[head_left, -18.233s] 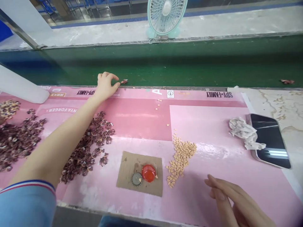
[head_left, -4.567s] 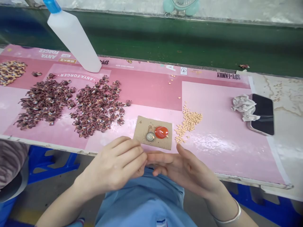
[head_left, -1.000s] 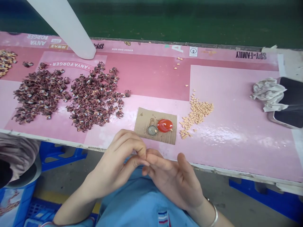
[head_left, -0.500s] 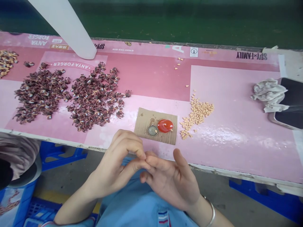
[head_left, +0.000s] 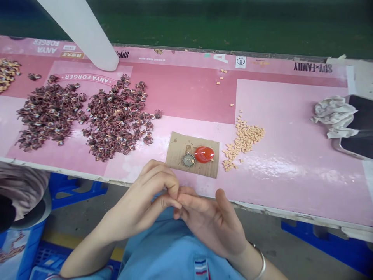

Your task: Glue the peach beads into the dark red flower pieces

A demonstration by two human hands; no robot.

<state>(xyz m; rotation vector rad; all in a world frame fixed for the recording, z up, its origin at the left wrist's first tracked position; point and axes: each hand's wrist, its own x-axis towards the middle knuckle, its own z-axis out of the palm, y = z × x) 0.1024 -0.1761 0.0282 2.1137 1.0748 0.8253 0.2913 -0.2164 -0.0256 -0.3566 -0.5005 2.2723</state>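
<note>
My left hand (head_left: 155, 194) is closed in a pinch above the table's front edge. Thumb and forefinger meet at the fingertips of my right hand (head_left: 212, 221); whatever lies in the pinch is too small or hidden to make out. The right hand lies palm up with its fingers stretched out and its thumb apart. Just beyond both hands is a piece of cardboard (head_left: 177, 146). On it lie a glossy red oval thing (head_left: 204, 154) and a bottle cap (head_left: 189, 160). A pile of small tan pieces (head_left: 244, 138) sits to the cardboard's right.
Two heaps of small dark-brown figures, one farther left (head_left: 49, 112) and one nearer (head_left: 116, 120), cover the left of the pink table (head_left: 186, 93). A white post (head_left: 87, 35) slants in from above. At right, a crumpled cloth (head_left: 333, 114) lies against a dark tray (head_left: 361, 128).
The hands stay together in nearly the same place. The right hand's fingers have shifted slightly at the left's pinch. The view has moved a little.
</note>
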